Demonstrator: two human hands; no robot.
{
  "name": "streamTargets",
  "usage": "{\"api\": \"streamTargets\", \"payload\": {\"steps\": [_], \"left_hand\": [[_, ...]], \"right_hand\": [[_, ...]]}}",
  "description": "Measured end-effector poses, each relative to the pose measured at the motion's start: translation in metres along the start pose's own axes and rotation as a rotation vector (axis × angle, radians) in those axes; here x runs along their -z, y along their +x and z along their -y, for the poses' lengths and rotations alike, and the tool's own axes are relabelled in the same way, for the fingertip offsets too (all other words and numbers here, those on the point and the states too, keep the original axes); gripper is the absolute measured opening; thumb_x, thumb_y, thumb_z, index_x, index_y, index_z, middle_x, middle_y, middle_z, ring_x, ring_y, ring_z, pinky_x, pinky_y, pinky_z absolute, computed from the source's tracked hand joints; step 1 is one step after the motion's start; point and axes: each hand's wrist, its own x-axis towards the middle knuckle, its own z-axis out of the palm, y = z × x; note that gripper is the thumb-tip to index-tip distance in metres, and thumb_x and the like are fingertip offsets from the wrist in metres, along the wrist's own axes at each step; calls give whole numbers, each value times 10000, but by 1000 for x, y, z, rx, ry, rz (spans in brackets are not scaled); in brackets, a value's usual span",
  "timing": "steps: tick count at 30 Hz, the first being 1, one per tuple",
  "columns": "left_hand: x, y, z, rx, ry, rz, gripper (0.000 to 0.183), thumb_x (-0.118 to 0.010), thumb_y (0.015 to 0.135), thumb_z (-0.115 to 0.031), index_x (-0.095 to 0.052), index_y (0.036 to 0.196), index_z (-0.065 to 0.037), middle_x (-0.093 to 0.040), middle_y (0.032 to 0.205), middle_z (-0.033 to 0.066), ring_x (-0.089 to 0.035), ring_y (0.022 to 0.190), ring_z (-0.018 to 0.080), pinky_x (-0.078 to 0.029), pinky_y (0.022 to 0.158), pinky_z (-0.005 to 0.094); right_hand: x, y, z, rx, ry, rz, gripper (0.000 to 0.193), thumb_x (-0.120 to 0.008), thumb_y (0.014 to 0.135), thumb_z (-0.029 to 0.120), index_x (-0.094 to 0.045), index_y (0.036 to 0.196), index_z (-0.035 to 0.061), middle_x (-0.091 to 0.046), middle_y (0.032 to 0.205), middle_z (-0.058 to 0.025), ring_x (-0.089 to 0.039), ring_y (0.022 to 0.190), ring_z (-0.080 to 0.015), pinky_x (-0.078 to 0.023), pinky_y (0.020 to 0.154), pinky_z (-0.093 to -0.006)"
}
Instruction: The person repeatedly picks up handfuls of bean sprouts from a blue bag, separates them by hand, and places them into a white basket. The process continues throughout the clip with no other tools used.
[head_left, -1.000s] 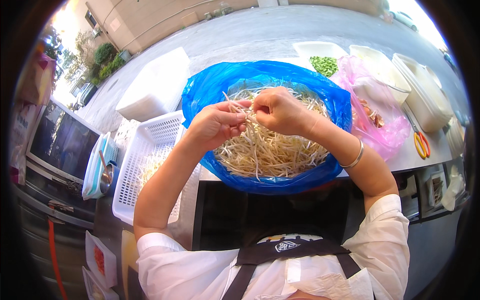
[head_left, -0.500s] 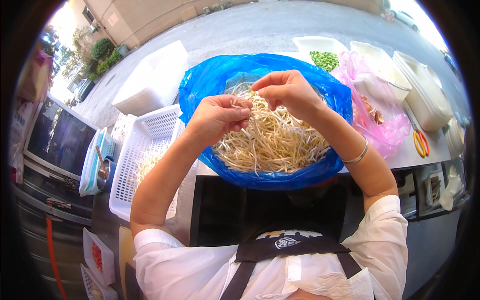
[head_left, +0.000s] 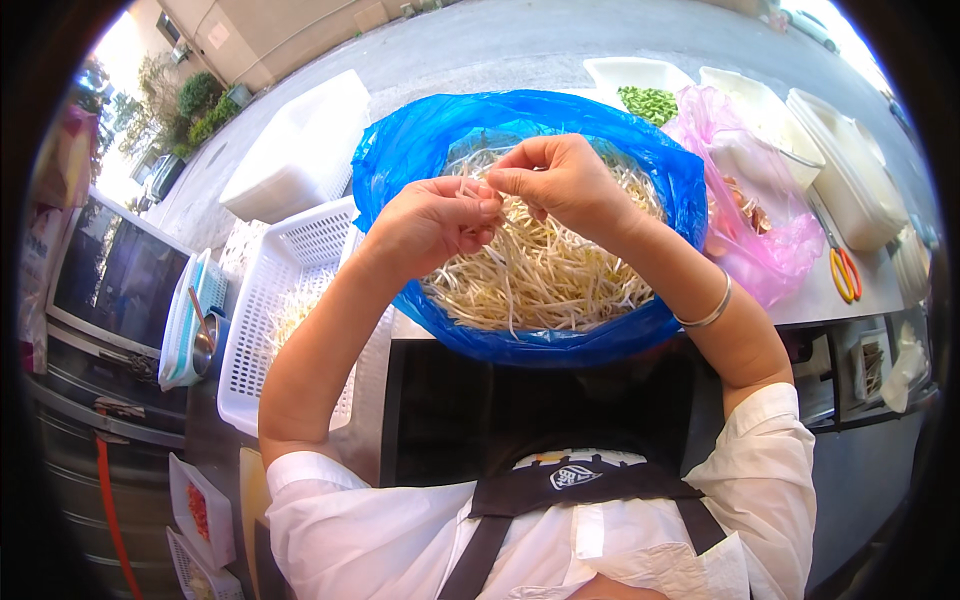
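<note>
A wide blue plastic bag [head_left: 520, 350], its mouth spread open, holds a big heap of pale bean sprouts [head_left: 560, 290] in front of me. Over the heap's left side, my left hand [head_left: 435, 225] is closed, with a few sprouts pinched between thumb and fingers. My right hand [head_left: 565, 185] comes in from the right, thumb and forefinger pinched at the sprouts by the left fingertips. What exactly its fingertips hold is small and partly covered. A white perforated basket [head_left: 245, 375] left of the bag has more sprouts in it, partly behind my left forearm.
Stacked white containers [head_left: 300, 150] stand at the back left. Farther right are a tub of chopped greens [head_left: 648, 104], a pink plastic bag [head_left: 770, 265], orange-handled scissors [head_left: 845, 275] and a lidded pale box [head_left: 850, 180]. A metal ladle [head_left: 203, 345] rests by the left baskets.
My right hand has moved left and down, bringing its fingertips against the sprouts in my left hand. My left hand stays nearly in place. The view has shifted slightly.
</note>
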Motion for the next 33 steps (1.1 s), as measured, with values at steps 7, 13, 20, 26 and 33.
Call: {"api": "streamTargets", "payload": {"steps": [7,13,20,26,33], "left_hand": [[12,3,-6,-8,-103,24,97,-607,875,-23,-584,961,16,-614,844,118,-587,699,162,-429,509,171],[6,4,-1,-87,-133,-63,130,-623,861,-3,-559,966,40,-596,811,123,-594,678,173,-418,491,180],[4,2,0,-106,-52,-58,99,-611,877,-44,-582,955,8,-598,833,103,-578,677,153,-408,499,159],[16,8,-6,-82,-209,-10,137,-604,874,-17,-533,974,43,-588,859,142,-567,680,171,-391,481,159],[10,5,-3,-73,-194,58,145,-600,886,-32,-537,986,52,-588,853,142,-569,685,164,-383,471,151]], "right_hand": [[11,-18,6,-263,156,-148,209,-684,848,174,-652,883,-30,-555,637,14,-473,526,-46,-384,489,-202],[-10,-38,2,174,-217,-167,129,-720,767,94,-662,814,-10,-607,673,-42,-546,594,-116,-433,547,-246],[-14,-30,0,229,-223,-172,106,-656,751,84,-645,740,-21,-611,650,-85,-578,605,-183,-451,558,-302],[18,-25,0,-293,764,-237,88,-538,787,95,-577,748,27,-592,818,-111,-502,566,-136,-424,492,-238],[31,-17,-5,-501,835,22,153,-540,767,69,-582,900,6,-500,728,-33,-353,495,-66,-283,401,-182]]}}
